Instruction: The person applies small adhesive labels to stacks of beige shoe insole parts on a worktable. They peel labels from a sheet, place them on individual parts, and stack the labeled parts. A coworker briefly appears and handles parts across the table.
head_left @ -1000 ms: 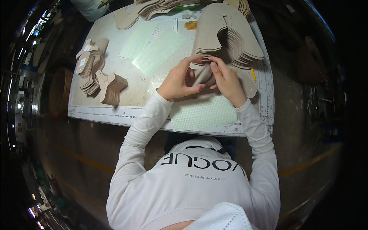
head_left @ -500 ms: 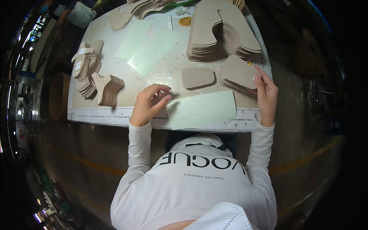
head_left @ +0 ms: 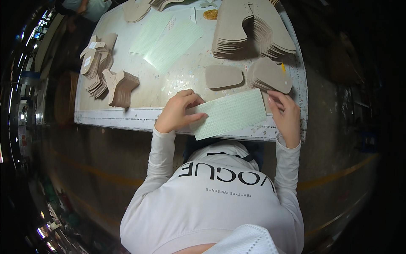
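A pale green sheet of small printed labels (head_left: 232, 113) lies slanted at the table's front edge. At its left end is my left hand (head_left: 179, 111), thumb over the sheet and fingers curled at its far edge. Just beyond the sheet's right end hovers my right hand (head_left: 285, 116), fingers bent, a gap between thumb and forefinger, nothing visible in it. Its fingertips are close to the near edge of a fanned stack of beige rounded pieces (head_left: 268, 75). Left of that stack sits a smaller beige pile (head_left: 224, 77).
Tall stacks of curved beige pieces (head_left: 230, 34) stand at the back right. More cut pieces (head_left: 97, 63) and a notched stack (head_left: 122, 88) are on the left. Other green sheets (head_left: 173, 44) lie mid-table, near an amber-coloured item (head_left: 210, 15). A person (head_left: 93, 7) stands at the far left.
My left hand has moved right onto the label sheet, which is turned slightly. My right hand has drawn back from the top of the fanned stack toward the sheet. The view has shifted a little.
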Demonstrator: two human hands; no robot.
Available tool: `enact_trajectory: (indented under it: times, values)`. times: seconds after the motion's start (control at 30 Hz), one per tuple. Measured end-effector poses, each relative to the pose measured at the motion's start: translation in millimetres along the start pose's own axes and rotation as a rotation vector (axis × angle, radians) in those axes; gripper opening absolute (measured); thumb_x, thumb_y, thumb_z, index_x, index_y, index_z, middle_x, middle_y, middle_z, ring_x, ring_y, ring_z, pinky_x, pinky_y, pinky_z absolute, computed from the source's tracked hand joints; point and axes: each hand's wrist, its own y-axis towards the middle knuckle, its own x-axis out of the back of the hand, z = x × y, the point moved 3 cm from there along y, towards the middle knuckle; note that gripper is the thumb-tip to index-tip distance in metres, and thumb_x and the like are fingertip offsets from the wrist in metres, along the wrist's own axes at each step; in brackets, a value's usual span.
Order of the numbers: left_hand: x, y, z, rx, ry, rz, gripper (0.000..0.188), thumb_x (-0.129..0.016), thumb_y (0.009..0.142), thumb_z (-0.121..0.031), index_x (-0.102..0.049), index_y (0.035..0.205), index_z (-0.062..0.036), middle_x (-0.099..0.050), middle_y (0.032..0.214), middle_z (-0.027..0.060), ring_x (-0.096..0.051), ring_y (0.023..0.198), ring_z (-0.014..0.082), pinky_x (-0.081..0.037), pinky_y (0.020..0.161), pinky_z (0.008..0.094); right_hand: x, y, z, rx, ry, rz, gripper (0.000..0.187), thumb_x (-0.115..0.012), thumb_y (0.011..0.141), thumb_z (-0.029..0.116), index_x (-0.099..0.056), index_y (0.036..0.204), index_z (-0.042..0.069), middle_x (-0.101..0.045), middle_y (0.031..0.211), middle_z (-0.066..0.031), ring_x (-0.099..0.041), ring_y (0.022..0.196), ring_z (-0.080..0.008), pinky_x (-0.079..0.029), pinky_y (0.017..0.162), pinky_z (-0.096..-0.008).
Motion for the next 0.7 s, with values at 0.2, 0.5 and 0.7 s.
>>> enact_trajectory:
  times: [0.2, 0.5, 0.7]
  values:
    - [-0.8, -6.2, 0.3, 0.105, -0.250, -0.135, 0.022, -0.076, 0.082, -0.017, -0.071, 0.096, -0.0003, -0.070, 0.081, 0.0084, -0.062, 0.068, 0.0156, -0.050, 0.067, 0.0278, -7.9, 2.5, 29.1, 0.065, -0.063, -0.057, 0.009, -0.070, 0.087, 0.006, -0.070, 0.094, 0.001, -0.065, 0.088, -0.0096, -0.068, 0.079, -0.0222, -0.053, 0.057, -0.0314]
    - [2.6, -7.9, -13.4, 0.101, -0.363, -0.173, 0.015, -0.073, 0.086, -0.012, -0.071, 0.092, 0.0016, -0.069, 0.078, 0.0051, -0.057, 0.073, 0.0075, -0.047, 0.065, 0.0232, -82.0, 18.8, 63.7, 0.520, 0.067, 0.097, 0.020, -0.074, 0.081, 0.012, -0.072, 0.101, 0.009, -0.067, 0.088, -0.0050, -0.063, 0.091, -0.0242, -0.046, 0.083, -0.0377]
    - [-2.9, -5.0, -5.8, 0.188, -0.441, -0.098, 0.015, -0.072, 0.086, -0.010, -0.071, 0.092, 0.0029, -0.070, 0.081, 0.0066, -0.060, 0.075, 0.0075, -0.051, 0.069, 0.0239, -94.9, 17.2, 56.0, 0.427, 0.153, 0.231, 0.022, -0.076, 0.079, 0.009, -0.073, 0.101, 0.007, -0.068, 0.088, -0.0058, -0.064, 0.090, -0.0246, -0.048, 0.081, -0.0343]
